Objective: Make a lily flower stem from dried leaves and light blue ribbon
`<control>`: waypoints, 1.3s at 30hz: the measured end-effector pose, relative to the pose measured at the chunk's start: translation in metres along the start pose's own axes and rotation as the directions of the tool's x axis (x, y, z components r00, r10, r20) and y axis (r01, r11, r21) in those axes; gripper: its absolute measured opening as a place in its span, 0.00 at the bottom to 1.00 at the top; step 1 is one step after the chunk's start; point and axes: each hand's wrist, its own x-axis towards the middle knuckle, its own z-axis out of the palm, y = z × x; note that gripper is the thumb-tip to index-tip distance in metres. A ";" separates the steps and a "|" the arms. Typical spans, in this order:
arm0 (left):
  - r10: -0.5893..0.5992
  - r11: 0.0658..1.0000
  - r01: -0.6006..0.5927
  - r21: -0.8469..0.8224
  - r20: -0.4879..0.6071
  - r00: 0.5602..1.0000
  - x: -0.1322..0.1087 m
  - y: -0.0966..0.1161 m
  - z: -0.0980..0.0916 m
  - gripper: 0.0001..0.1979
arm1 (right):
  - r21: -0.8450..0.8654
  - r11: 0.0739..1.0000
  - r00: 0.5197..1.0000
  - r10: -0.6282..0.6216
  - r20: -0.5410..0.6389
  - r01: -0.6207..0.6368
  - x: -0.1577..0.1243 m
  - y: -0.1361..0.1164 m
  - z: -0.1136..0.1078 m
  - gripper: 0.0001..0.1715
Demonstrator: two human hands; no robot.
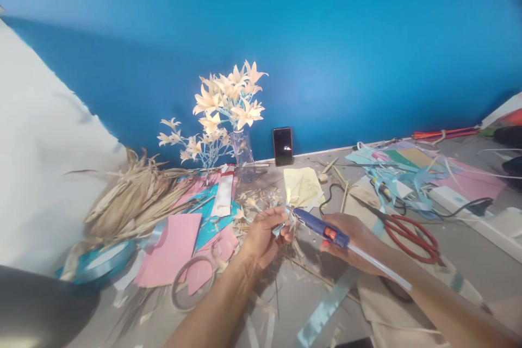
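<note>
My right hand (354,236) grips a blue glue gun (316,223), and a long clear glue stick (381,267) sticks out of its back end. The nozzle points left, right beside the fingertips of my left hand (264,236). Those fingers are pinched around a small light blue piece (279,228), mostly hidden, perhaps ribbon; its exact kind I cannot make out. Behind the hands lies a yellow paper sheet (302,187). Pale husk scraps (255,196) litter the table around the left hand.
Cream artificial flowers (230,95) stand in a clear bottle (243,155) near a propped phone (283,145). Dried husks (126,201), pink paper (173,250) and a tape roll (179,288) lie left. Red-handled scissors (411,236) and a white power strip (477,223) lie right.
</note>
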 end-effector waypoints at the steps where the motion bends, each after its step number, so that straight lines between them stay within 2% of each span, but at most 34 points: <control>1: -0.004 1.000 0.004 -0.006 -0.006 1.000 0.000 0.000 0.001 0.10 | -0.017 1.000 1.000 0.009 -0.007 -0.009 0.001 0.000 -0.001 0.17; 6: -0.042 0.998 0.040 -0.051 -0.035 0.999 -0.001 0.003 0.004 0.10 | -0.118 0.993 1.000 0.007 0.006 -0.007 -0.001 0.001 -0.008 0.14; 10: -0.062 0.996 0.060 -0.064 -0.029 0.998 -0.002 0.003 0.005 0.10 | -0.115 0.987 0.993 -0.110 0.036 0.114 -0.004 -0.001 -0.008 0.12; 16: -0.018 1.000 0.018 -0.003 -0.046 0.999 -0.002 0.001 0.005 0.09 | -0.205 0.969 0.990 -0.136 0.039 0.141 0.003 -0.002 0.000 0.08; 23: -0.026 1.000 0.024 -0.018 -0.087 0.996 -0.002 0.001 0.005 0.10 | -0.464 0.860 0.949 -0.294 -0.109 0.213 0.001 0.016 0.002 0.11; 26: -0.027 1.000 0.026 -0.015 -0.090 0.996 -0.002 0.002 0.005 0.11 | -0.476 0.839 0.906 -0.384 -0.178 0.263 -0.007 0.019 -0.004 0.11; 28: -0.004 1.000 0.004 -0.001 -0.094 0.996 -0.002 0.002 0.005 0.12 | -0.474 0.841 0.895 -0.394 -0.208 0.260 -0.011 0.022 -0.009 0.10; 31: 0.057 0.998 -0.053 0.046 -0.091 0.994 -0.003 0.001 0.006 0.13 | -0.544 0.833 0.946 -0.249 -0.206 0.100 -0.010 0.027 -0.014 0.06; 33: 0.095 0.992 -0.089 0.085 -0.067 0.993 -0.004 0.001 0.007 0.13 | -0.615 0.787 0.980 -0.073 -0.184 -0.057 -0.005 0.031 -0.014 0.05; 35: 0.111 0.989 -0.108 0.098 -0.030 0.993 -0.005 0.001 0.007 0.13 | -0.647 0.743 0.984 0.094 -0.148 -0.169 0.003 0.036 -0.012 0.06; 37: 0.101 0.992 -0.102 0.072 0.012 0.995 -0.006 0.001 0.007 0.13 | -0.636 0.742 0.976 0.197 -0.096 -0.213 0.009 0.041 -0.011 0.07; 39: 0.075 0.997 -0.077 0.029 0.060 0.995 -0.006 0.001 0.007 0.13 | -0.607 0.770 0.976 0.213 -0.044 -0.196 0.013 0.043 -0.012 0.09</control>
